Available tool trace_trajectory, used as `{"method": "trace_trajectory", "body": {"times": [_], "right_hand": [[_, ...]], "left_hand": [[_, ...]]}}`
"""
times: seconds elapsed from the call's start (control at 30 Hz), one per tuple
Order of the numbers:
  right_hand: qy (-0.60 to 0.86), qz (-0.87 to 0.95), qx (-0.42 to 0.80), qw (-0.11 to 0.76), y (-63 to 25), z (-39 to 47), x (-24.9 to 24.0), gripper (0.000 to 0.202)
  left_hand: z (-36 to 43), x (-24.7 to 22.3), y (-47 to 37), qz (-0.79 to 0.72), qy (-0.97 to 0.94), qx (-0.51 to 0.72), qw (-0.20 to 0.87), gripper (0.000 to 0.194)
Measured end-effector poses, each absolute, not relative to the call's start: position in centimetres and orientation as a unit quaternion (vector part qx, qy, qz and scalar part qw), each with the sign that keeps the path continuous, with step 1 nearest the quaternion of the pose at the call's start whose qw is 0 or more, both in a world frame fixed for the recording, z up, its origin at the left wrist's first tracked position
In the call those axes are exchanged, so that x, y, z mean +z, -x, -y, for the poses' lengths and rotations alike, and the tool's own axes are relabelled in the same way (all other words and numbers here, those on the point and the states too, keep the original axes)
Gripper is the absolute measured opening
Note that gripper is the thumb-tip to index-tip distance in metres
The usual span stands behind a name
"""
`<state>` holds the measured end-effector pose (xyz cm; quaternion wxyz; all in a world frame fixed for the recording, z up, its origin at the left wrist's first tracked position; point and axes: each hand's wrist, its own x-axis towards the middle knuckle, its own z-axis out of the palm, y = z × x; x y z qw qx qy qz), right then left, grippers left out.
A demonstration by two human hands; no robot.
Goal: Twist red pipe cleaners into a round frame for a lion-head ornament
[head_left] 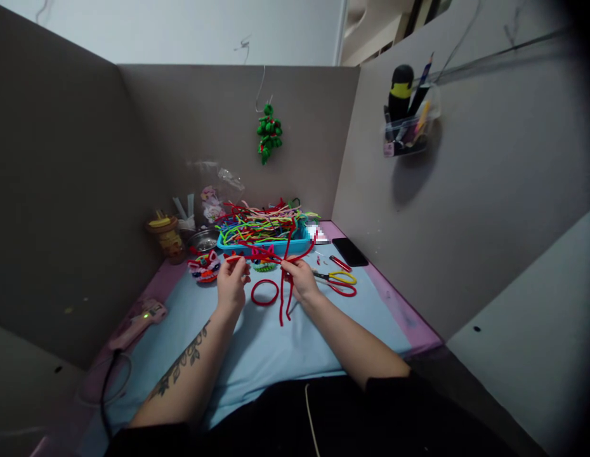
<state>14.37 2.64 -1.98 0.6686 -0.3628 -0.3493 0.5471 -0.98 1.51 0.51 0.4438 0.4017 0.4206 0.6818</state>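
Observation:
My left hand pinches the left end of a red pipe cleaner. Closed around the crossing point of several red pipe cleaners is my right hand; their ends stick out upward, to the right and down. A red ring lies on the blue cloth between my hands. Just right of my right hand are scissors with yellow and red handles. Behind the hands, a blue tray holds many coloured pipe cleaners.
A glue gun with a cord lies at the left. Further back stand a brown cup and a metal bowl. A black phone rests by the right partition, where a pen holder hangs. A green ornament hangs behind.

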Motion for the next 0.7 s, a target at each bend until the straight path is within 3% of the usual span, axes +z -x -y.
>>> {"method": "trace_trajectory", "body": {"times": [0.3, 0.53, 0.7], "right_hand": [[0.389, 0.382, 0.477, 0.689, -15.7, -3.3, -1.9, 0.019], [0.399, 0.364, 0.436, 0.72, -16.6, -4.1, -2.2, 0.021], [0.44, 0.388, 0.335, 0.738, -16.8, -4.3, -2.3, 0.019]], "left_hand": [[-2.6, 0.4, 2.5, -0.442, -0.415, 0.66, 0.443, 0.032], [-2.6, -0.1, 2.6, -0.52, -0.603, 0.549, 0.256, 0.023], [-2.2, 0.0, 2.0, -0.533, -0.646, 0.528, 0.141, 0.021]]}}
